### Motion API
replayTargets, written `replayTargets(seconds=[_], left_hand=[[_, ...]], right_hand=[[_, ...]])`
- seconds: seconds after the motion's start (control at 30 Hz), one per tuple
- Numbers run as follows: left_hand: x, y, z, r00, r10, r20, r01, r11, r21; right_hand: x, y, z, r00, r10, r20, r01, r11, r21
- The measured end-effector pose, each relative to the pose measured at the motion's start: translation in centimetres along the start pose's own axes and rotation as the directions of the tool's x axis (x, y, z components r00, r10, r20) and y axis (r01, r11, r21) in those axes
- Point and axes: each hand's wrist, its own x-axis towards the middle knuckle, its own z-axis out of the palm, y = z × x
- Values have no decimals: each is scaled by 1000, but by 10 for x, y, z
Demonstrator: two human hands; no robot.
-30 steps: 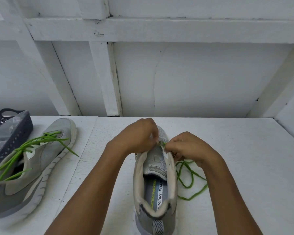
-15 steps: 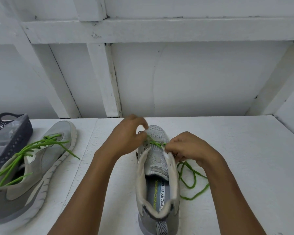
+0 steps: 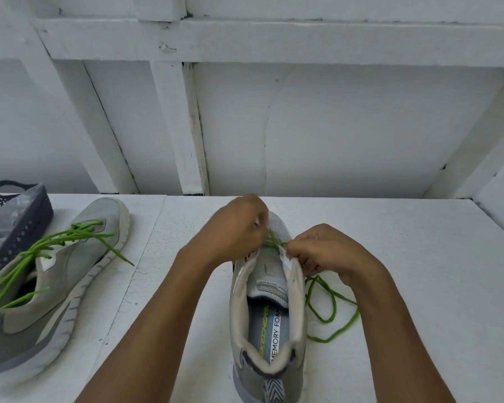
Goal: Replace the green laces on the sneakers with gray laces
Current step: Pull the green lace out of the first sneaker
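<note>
Head view: the left hand (image 3: pixel 236 228) and right hand (image 3: pixel 326 251) each pinch the green lace (image 3: pixel 332 311) above the toe end of the sneaker (image 3: pixel 269 286) on the worktop (image 3: pixel 419 271), its slack trailing right.

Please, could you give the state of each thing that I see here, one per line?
middle sneaker: upright on the table, almost unlaced.
green lace: threaded only near the toe, the rest loose on the table at the right.
left sneaker: laced in green, untied.
left hand: pinches the green lace.
right hand: holds the middle sneaker's right eyelet edge.
basket: at the left edge, partly out of view.
</note>
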Motion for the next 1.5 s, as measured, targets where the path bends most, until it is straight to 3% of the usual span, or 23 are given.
replayTargets(seconds=[0.07, 0.13, 0.2, 0.27, 0.37, 0.47, 0.53, 0.63, 0.87, 1.03, 1.13, 1.2, 1.27, 1.33, 1.37, 1.43, 1.5], left_hand=[[-3, -4, -4, 973, -108, -204, 84, 989, -122], [-8, -6, -10, 895, -265, -358, 174, 948, -265], [-9, -11, -15, 823, -395, -409, 255, 899, -355], [-8, -16, -17, 813, -441, -380, 321, 885, -338], [-8, -17, -17, 879, -351, -321, 289, 930, -225], [-6, -6, -18, 968, -88, -234, 73, 995, -71], [-4, 3, -15, 997, 48, -65, -42, 995, 87], [0, 14, -5, 985, 34, 167, -83, 951, 298], [10, 20, 7, 985, 80, 154, -139, 897, 420], [7, 5, 0, 990, 72, 124, -97, 973, 210], [0, -4, -13, 997, -43, -70, 32, 989, -147], [-8, -7, -20, 982, -149, -120, 72, 871, -486], [-13, -6, -23, 969, -213, -125, 35, 621, -783], [-16, -4, -25, 957, -269, -108, -1, 372, -928], [-16, -5, -25, 947, -305, -103, -1, 318, -948], [-15, -6, -23, 923, -367, -116, 39, 388, -921], [-15, -10, -19, 930, -350, -115, 125, 592, -796]], right_hand=[[0, -1, 0, 1000, -2, 3, 2, 1000, 2], [-1, 0, 0, 1000, -3, 5, 3, 1000, 6], [-1, 0, 1, 1000, 0, 7, 0, 1000, 7], [-2, -1, 1, 1000, 3, 7, -3, 1000, 6], [-1, -1, 2, 1000, 2, 6, -2, 1000, 7], [-1, -2, 2, 1000, 5, 7, -5, 1000, 5], [-1, -2, 2, 1000, 10, 7, -10, 1000, 11], [-4, -4, 2, 1000, 6, 11, -6, 1000, 4], [-3, -4, 3, 1000, 5, -4, -5, 1000, -3], [-4, -4, 1, 1000, 0, 9, 0, 1000, 7], [-3, -3, 1, 1000, 1, 13, -1, 1000, 8], [-2, -2, 1, 1000, 1, 10, -1, 1000, 11], [-2, -2, 0, 1000, 1, 15, -2, 1000, 9], [-2, -2, 1, 1000, 3, 20, -4, 1000, 12], [-2, -2, 1, 1000, 2, 22, -3, 1000, 11], [-2, -2, 1, 1000, 1, 21, -1, 1000, 8], [-2, -2, 1, 1000, -1, 21, 1, 1000, 6]])
